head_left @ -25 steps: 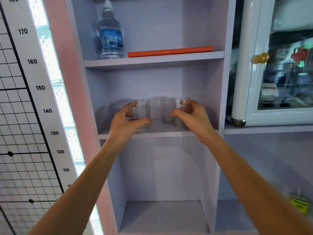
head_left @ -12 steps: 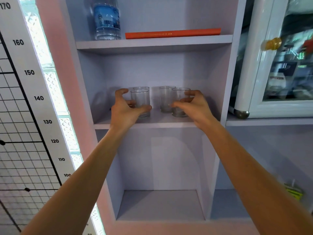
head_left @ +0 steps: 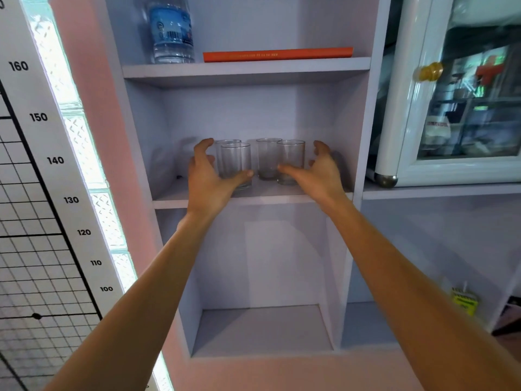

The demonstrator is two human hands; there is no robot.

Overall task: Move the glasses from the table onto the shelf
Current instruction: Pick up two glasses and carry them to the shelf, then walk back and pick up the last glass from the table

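Glasses stand upright on the middle shelf point(head_left: 282, 197) of a pale lilac cabinet, four of them in two pairs. On the left, the front left glass point(head_left: 236, 162) stands just ahead of the back left glass point(head_left: 227, 143), which it largely covers. On the right, the front right glass point(head_left: 291, 160) stands beside and slightly ahead of the back right glass point(head_left: 266, 158). All four are clear and empty.

The left hand point(head_left: 208, 179) is spread wide around the front left glass: its fingers curl apart to the left of the glass, and the thumb reaches across below it, the tip at the glass's lower front; whether it touches cannot be told. The right hand point(head_left: 320, 172) is likewise spread, its thumb stretched toward the base of the front right glass and its other fingers lifted apart to the right of it, clear of the rim. Neither hand is clamped on a glass.

On the shelf above stand a water bottle point(head_left: 172, 32) and, to its right, a flat orange book point(head_left: 277, 54). A height chart point(head_left: 42, 165) runs down the wall at the left, and a white glass-fronted cabinet point(head_left: 408, 108) with a brass knob point(head_left: 429, 70) sits at the right.
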